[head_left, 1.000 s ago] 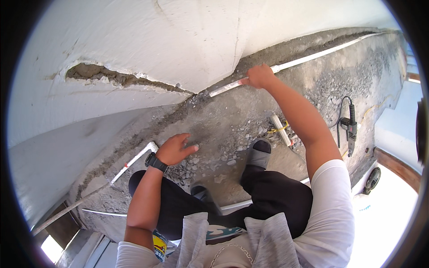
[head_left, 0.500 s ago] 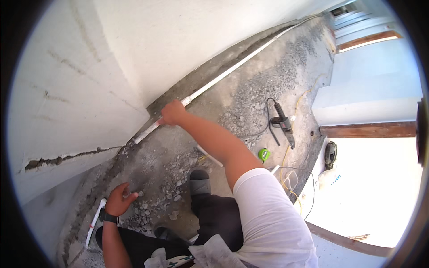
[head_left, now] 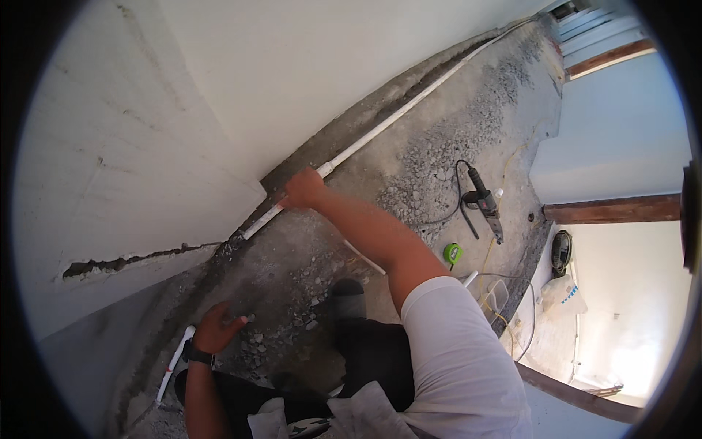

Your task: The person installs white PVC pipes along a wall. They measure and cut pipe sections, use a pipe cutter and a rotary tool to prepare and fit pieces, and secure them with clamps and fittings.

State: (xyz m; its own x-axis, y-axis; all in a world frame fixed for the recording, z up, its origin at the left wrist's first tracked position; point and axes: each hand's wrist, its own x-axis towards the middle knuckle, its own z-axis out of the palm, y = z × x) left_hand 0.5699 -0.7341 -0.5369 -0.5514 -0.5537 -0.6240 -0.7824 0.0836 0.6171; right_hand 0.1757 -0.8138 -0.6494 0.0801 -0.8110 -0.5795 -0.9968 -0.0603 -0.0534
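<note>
A long white plastic pipe [head_left: 395, 115] runs along the foot of the wall beside a narrow trench. My right hand [head_left: 303, 189] is wrapped round it, just below a thicker coupling [head_left: 326, 169]. The pipe's near end [head_left: 252, 228] reaches to the wall corner. My left hand [head_left: 218, 328], with a dark watch on its wrist, hangs low over rubble; its fingers are apart and hold nothing. Near that wrist, a short white pipe piece [head_left: 174, 366] with a red mark and a bent end lies on the ground.
Broken concrete [head_left: 424, 179] covers much of the floor. To the right lie a corded power tool [head_left: 484, 203], a green tape measure [head_left: 453, 254] and a loose cable [head_left: 528, 307]. A white pipe offcut [head_left: 470, 279] rests nearby. A dark coil [head_left: 561, 250] is by the doorway.
The view has shifted, so the whole scene sits further right and slightly lower, and the doorway looks less glaring. My right hand keeps its hold on the pipe; my left hand stays open.
</note>
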